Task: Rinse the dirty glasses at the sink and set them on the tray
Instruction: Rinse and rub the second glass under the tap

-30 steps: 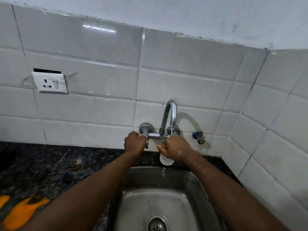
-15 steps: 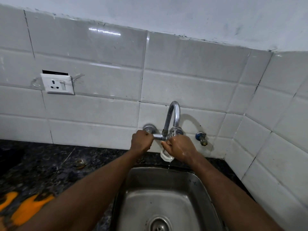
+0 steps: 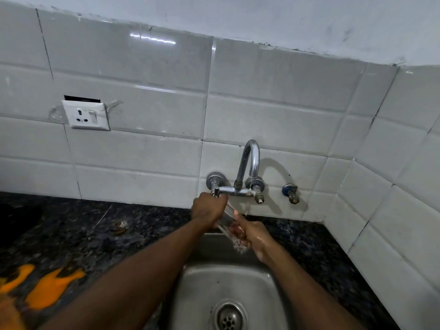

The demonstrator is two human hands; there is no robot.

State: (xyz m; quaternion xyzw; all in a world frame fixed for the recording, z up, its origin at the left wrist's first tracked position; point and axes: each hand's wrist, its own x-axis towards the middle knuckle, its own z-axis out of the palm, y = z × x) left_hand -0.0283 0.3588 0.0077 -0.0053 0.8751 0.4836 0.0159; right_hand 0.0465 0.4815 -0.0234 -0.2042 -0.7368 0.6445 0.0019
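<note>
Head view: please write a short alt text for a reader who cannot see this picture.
Two hands hold a tilted clear glass over a steel sink, the left hand at its upper end and the wet right hand at its lower end. A chrome tap is on the white tiled wall above, beside a dark counter.

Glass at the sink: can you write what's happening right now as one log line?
step: rinsing | left hand: holds glass tilted | right hand: rubs glass | over: steel sink | tap: trickling | tray: unseen
</note>
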